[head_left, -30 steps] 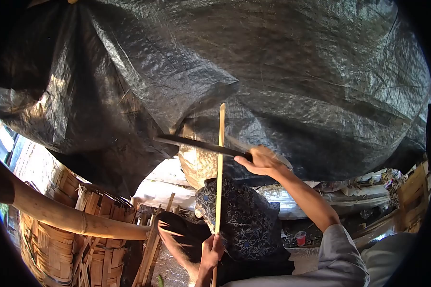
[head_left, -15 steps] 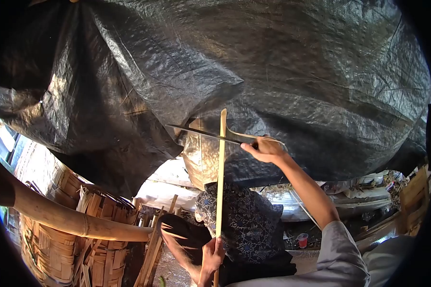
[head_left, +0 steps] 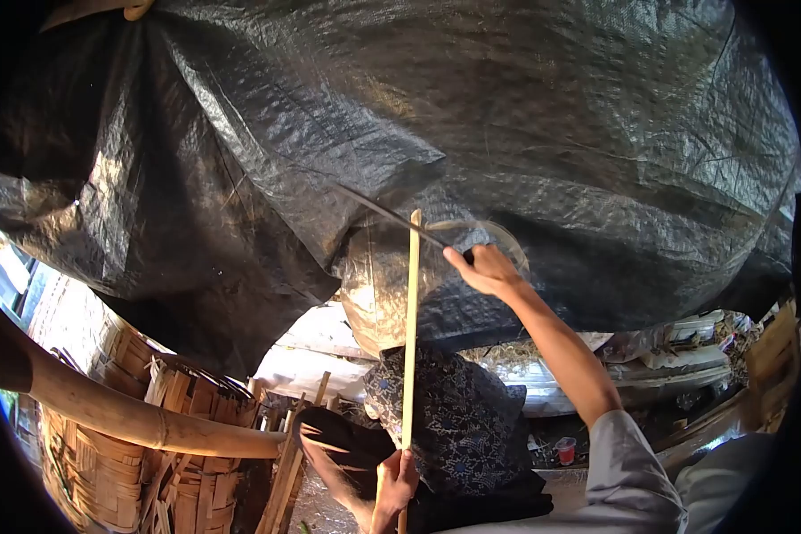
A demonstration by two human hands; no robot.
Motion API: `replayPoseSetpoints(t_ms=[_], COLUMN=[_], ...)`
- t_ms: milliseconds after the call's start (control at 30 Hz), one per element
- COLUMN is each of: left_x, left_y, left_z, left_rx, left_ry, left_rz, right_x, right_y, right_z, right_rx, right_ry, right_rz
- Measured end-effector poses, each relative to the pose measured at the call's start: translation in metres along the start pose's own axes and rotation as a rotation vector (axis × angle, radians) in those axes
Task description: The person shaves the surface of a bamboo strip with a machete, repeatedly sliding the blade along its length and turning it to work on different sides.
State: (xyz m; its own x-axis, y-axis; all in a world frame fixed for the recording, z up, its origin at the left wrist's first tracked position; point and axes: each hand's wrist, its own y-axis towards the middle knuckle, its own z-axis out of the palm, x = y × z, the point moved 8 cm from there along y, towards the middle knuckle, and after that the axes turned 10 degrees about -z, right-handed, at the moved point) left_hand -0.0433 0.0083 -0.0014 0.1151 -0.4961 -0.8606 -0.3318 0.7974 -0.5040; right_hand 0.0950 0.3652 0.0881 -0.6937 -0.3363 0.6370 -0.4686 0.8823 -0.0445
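Note:
A long pale bamboo strip [head_left: 410, 347] stands nearly upright in the middle of the view. My left hand [head_left: 396, 481] is closed around its lower part. Higher up, my right hand [head_left: 488, 269] grips the dark handle of a long knife [head_left: 378, 209], whose blade slants up to the left and crosses the strip near its top end. A thin curled sliver arcs above my right hand, blurred. Patterned dark cloth [head_left: 463, 418] lies behind the strip, over my lap.
A dark tarp [head_left: 552, 116] hangs across the front. At left, a thick bamboo pole [head_left: 196, 432] passes before woven bamboo baskets [head_left: 98, 472]. Thin sticks [head_left: 285, 481] lean beside them. A red cup [head_left: 565, 450] sits at lower right.
My right hand has shifted slightly left, and the knife blade has tilted more steeply, its tip higher. The thin sliver now bows upward in a wider arc.

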Motion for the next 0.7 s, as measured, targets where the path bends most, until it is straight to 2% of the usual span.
replayPoseSetpoints(t_ms=[33,100,133,167,233,267,300,367,433,467,533,567,600,633,700], left_x=[0.001,0.005,0.001,-0.001,0.006,0.01,0.013,0.012,0.005,0.008,0.02,0.022,0.021,0.018,0.012], left_y=[0.002,0.005,0.003,0.002,0.0,0.003,0.006,-0.001,-0.011,-0.009,-0.006,-0.003,-0.004,-0.003,-0.004], left_z=[-0.002,-0.001,-0.001,-0.001,0.001,0.0,-0.003,-0.005,0.003,-0.003,-0.003,-0.006,-0.001,0.003,0.01], left_rx=[0.003,0.015,0.004,0.008,0.064,0.062,0.035,0.009,0.087,-0.027,-0.027,-0.002,0.036,0.045,0.04], left_ry=[-0.008,-0.035,-0.003,0.001,-0.106,-0.108,-0.042,0.024,-0.211,0.051,0.198,0.281,0.131,0.123,0.183], left_rz=[0.004,-0.008,-0.007,-0.008,-0.107,-0.11,-0.074,-0.048,-0.123,0.014,0.129,0.197,0.068,0.068,0.127], right_x=[0.008,0.031,0.032,0.038,0.056,0.069,0.052,0.04,-0.016,-0.03,-0.064,-0.067,-0.065,-0.064,-0.074], right_y=[-0.004,-0.019,-0.024,-0.031,-0.047,-0.054,-0.043,-0.019,0.024,0.035,0.047,0.045,0.03,0.013,-0.015], right_z=[-0.003,0.003,0.017,0.026,0.036,0.027,0.033,0.005,-0.017,-0.016,-0.027,-0.021,-0.015,-0.008,0.022], right_rx=[-0.011,-0.034,0.064,0.089,0.083,-0.127,0.108,-0.01,-0.021,-0.034,-0.187,-0.203,-0.236,-0.261,-0.105], right_ry=[0.004,-0.027,-0.046,-0.198,-0.298,-0.409,-0.419,-0.413,-0.027,-0.028,0.074,0.086,-0.008,-0.113,-0.054], right_rz=[-0.004,-0.207,-0.266,-0.355,-0.586,-0.766,-0.631,-0.469,0.026,0.019,0.191,0.19,0.167,0.147,0.253])
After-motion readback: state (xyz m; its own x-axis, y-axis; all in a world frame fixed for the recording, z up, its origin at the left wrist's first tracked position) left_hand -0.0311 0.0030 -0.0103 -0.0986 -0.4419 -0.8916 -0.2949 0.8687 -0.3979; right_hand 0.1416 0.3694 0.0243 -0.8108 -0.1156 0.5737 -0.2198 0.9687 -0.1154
